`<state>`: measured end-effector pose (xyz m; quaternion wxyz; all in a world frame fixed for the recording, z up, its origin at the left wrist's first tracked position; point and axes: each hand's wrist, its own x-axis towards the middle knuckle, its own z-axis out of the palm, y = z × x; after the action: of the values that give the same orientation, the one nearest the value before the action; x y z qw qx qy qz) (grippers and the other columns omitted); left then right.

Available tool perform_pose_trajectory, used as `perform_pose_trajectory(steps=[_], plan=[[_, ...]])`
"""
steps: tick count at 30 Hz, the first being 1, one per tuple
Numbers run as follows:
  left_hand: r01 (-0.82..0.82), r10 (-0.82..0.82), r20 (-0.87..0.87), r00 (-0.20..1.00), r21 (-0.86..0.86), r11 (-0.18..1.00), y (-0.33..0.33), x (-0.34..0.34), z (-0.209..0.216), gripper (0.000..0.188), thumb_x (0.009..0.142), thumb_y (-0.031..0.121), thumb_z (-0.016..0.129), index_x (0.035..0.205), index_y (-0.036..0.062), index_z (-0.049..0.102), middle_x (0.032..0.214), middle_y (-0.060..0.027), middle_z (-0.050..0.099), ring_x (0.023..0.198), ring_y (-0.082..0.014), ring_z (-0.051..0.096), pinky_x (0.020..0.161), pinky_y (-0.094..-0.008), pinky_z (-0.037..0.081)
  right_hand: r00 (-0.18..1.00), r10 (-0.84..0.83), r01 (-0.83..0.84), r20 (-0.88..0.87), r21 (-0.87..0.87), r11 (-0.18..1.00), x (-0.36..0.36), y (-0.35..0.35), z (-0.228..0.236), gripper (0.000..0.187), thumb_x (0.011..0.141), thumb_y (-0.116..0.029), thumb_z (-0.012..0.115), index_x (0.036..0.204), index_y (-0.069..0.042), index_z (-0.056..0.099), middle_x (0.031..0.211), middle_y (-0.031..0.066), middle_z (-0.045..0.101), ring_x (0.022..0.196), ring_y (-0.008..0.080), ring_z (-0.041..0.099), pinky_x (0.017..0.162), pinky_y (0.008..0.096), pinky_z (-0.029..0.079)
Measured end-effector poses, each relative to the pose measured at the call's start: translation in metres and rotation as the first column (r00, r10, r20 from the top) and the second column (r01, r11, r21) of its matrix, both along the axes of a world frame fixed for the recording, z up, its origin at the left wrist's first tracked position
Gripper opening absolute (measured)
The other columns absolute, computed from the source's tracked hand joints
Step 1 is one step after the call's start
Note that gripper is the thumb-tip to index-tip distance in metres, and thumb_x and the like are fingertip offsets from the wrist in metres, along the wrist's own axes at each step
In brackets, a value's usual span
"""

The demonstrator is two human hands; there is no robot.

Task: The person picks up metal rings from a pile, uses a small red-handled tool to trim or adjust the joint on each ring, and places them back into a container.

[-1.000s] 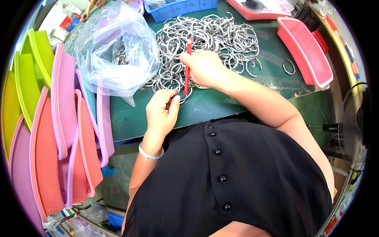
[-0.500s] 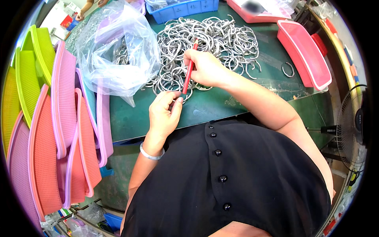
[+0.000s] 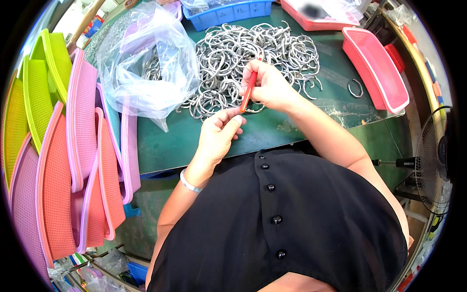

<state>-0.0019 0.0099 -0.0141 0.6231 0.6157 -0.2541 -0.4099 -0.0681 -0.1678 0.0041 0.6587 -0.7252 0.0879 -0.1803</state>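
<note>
My right hand (image 3: 270, 87) is closed round a slim red pencil (image 3: 249, 91), which slants down toward my left hand (image 3: 219, 134). The thumb and fingers of my left hand are pressed together right at the pencil's lower end. Whatever they pinch is too small or hidden to make out. Beyond both hands lies a tangled heap of grey metal open rings (image 3: 233, 46), C-shaped like bangles. Its near edge reaches almost to my left fingertips. One loose open ring (image 3: 355, 88) lies apart, off to the right on the green table (image 3: 170, 146).
A clear plastic bag (image 3: 146, 92) with rings beside it stands left of the heap. Stacked coloured mesh baskets (image 3: 56, 194) crowd the left side. A blue crate (image 3: 228, 15) and a pink basket (image 3: 374, 73) sit at the back and right. A black fan (image 3: 433, 160) stands far right.
Both hands have shifted a little to the right, the pencil with them. The pencil is tilted more, and its lower end is still by my left fingertips.
</note>
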Motion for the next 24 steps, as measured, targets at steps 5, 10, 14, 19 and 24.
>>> perform_pose_trajectory(steps=[5, 10, 14, 19, 24], plan=[[-0.007, 0.008, -0.034, 0.999, 0.034, 0.999, -0.001, 0.001, -0.001, 0.027, 0.088, 0.012, 0.056, 0.111, -0.0011, 0.057, 0.086, -0.0035, 0.064, 0.066, -0.0056, 0.054, 0.059, -0.0195, 0.043, 0.998, -0.040, 0.041, 0.045, -0.029, 0.999, -0.016, -0.006, 0.017, 0.021, 0.074, 0.002, 0.064, 0.083, -0.005, 0.047, 0.074, -0.0007, 0.054, 0.068, 0.0069, 0.053, 0.061, 0.0222, 0.045], [0.068, -0.067, -0.094, 0.993, 0.014, 0.998, -0.003, 0.001, -0.004, 0.030, 0.087, 0.015, 0.057, 0.111, -0.0035, 0.057, 0.087, -0.0038, 0.063, 0.065, -0.0058, 0.053, 0.060, -0.0194, 0.044, 1.000, -0.016, 0.015, 0.004, 0.023, 1.000, -0.018, -0.012, -0.002, 0.022, 0.073, 0.002, 0.065, 0.083, -0.006, 0.047, 0.074, -0.0008, 0.053, 0.066, 0.0069, 0.052, 0.059, 0.0213, 0.044], [0.096, -0.093, -0.124, 0.988, 0.024, 0.995, -0.002, 0.000, -0.002, 0.028, 0.088, 0.015, 0.057, 0.110, -0.0022, 0.058, 0.087, -0.0041, 0.064, 0.065, -0.0056, 0.053, 0.059, -0.0193, 0.044, 0.999, 0.012, -0.005, -0.035, 0.188, 0.982, -0.023, -0.014, 0.015, 0.022, 0.073, 0.004, 0.063, 0.085, -0.006, 0.048, 0.074, -0.0005, 0.053, 0.065, 0.0067, 0.052, 0.057, 0.0206, 0.043], [0.123, -0.124, -0.237, 0.964, -0.019, 0.992, -0.004, -0.002, 0.006, 0.026, 0.091, 0.017, 0.052, 0.110, -0.0011, 0.057, 0.087, -0.0050, 0.064, 0.067, -0.0076, 0.057, 0.059, -0.0198, 0.046, 0.981, 0.037, -0.116, 0.190, 0.424, 0.898, -0.032, -0.009, 0.021, 0.023, 0.076, 0.002, 0.065, 0.086, -0.008, 0.047, 0.075, 0.0021, 0.051, 0.062, 0.0104, 0.050, 0.054, 0.0223, 0.042], [-0.003, -0.090, -0.385, 0.919, -0.233, 0.972, -0.015, -0.005, 0.011, 0.023, 0.091, 0.016, 0.052, 0.107, 0.0003, 0.058, 0.085, -0.0067, 0.064, 0.068, -0.0100, 0.059, 0.060, -0.0213, 0.047, 0.938, 0.053, -0.217, 0.343, 0.460, 0.861, -0.038, 0.007, 0.002, 0.023, 0.078, 0.001, 0.065, 0.089, -0.008, 0.047, 0.085, 0.0055, 0.055, 0.069, 0.0118, 0.053, 0.061, 0.0245, 0.046]])
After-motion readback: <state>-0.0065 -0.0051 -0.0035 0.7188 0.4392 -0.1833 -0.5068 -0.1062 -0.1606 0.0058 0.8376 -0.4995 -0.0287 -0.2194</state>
